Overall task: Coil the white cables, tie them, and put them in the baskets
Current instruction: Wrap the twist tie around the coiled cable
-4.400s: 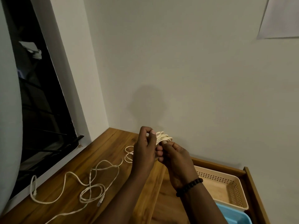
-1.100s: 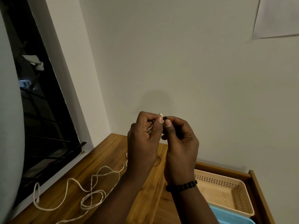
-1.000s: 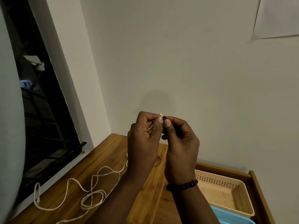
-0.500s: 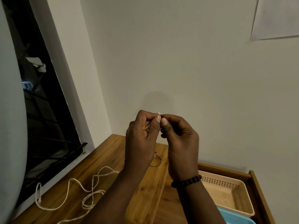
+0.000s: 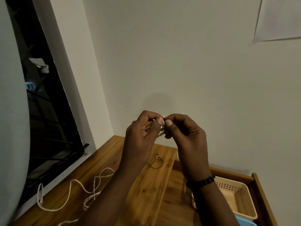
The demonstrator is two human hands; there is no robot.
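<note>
While a second white cable (image 5: 70, 191) lies loose and uncoiled on the near left of the wooden surface (image 5: 146, 193), a person raises both hands above it to work on a small bundle of white cable (image 5: 160, 133), most of it hidden in the grip. Left hand (image 5: 141, 137) is closed round the bundle, thumb pressed on top; right hand (image 5: 185, 141), a dark bead bracelet (image 5: 201, 181) at its wrist, pinches shut at the bundle's top with thumb and forefinger, seemingly on a tie, though the tie itself cannot be made out. Judging by this, one cable is coiled and being tied, none is basketed, and the loose one has yet to be started. At near right a beige basket (image 5: 244, 203) stands with no cable showing in it, a blue basket (image 5: 246, 223) edging in below. Beyond the hands a thin black tie (image 5: 155, 163) lies on the surface. Nothing blocks the way to the baskets. Farther off are the dark window (image 5: 48, 119) and a sheet of paper (image 5: 280, 18) on the wall
</note>
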